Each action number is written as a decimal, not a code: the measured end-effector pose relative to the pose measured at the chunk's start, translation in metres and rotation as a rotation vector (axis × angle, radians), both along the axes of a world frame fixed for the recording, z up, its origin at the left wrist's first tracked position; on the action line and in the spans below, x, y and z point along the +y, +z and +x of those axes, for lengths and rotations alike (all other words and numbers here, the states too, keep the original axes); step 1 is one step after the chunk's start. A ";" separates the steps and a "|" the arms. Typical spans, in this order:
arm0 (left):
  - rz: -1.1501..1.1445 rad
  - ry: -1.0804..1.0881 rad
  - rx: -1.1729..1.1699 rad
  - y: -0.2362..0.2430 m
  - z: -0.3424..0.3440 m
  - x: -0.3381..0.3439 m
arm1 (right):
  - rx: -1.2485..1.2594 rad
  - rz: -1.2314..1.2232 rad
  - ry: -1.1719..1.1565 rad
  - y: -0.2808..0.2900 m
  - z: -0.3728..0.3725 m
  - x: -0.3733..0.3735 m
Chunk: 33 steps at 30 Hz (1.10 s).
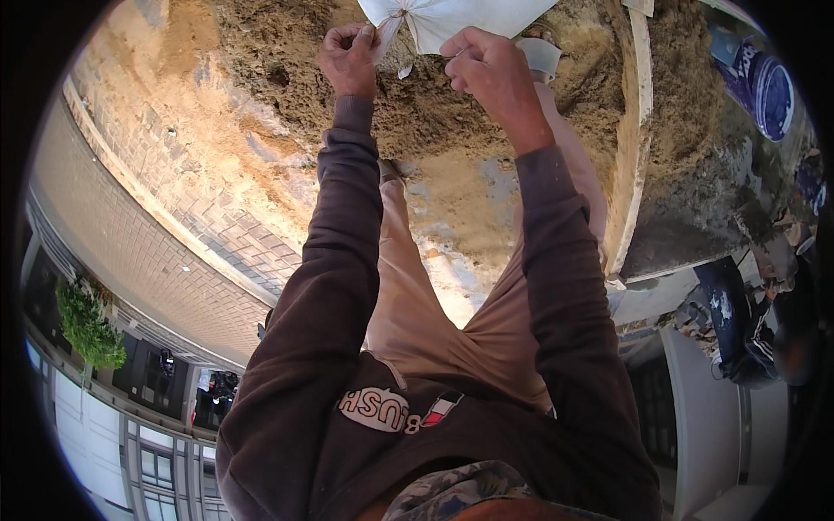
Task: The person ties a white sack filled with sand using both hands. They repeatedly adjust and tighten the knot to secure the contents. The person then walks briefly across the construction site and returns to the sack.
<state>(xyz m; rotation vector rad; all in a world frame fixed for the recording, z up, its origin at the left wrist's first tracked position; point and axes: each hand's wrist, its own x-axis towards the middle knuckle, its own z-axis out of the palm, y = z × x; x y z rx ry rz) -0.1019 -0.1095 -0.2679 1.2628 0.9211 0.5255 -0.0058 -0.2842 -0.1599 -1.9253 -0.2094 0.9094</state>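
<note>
White woven sandbag (452,17) lies at twelve o'clock on the sand pile (452,113); it looks heavy and slumping, best gripped at its gathered neck. The left hand (349,59) has its fingers pinching the tie there; the right hand (483,62) has its fingers curled shut just beside it. One bag, two hands.

The tied sack (452,17) is held up at the top edge of the view, right over the sand heap (417,95). Its knotted neck is pinched by the left hand (349,59), with the right hand (485,65) just beside it on the sack's lower edge. A wooden board (632,148) is stood along the heap's right side. Further right, a bucket (764,82) is set on the ground, well apart. Brick paving (165,226) is spread out to the left.
</note>
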 end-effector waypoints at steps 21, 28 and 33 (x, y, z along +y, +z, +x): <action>0.740 -0.524 0.309 0.021 0.006 0.012 | -0.108 0.000 0.015 -0.005 0.001 0.000; 1.402 -1.038 0.515 0.049 0.033 0.007 | -0.149 0.010 0.071 0.003 0.007 0.001; 1.395 -1.219 0.424 0.042 0.043 0.027 | -0.095 -0.086 0.027 0.021 0.013 0.002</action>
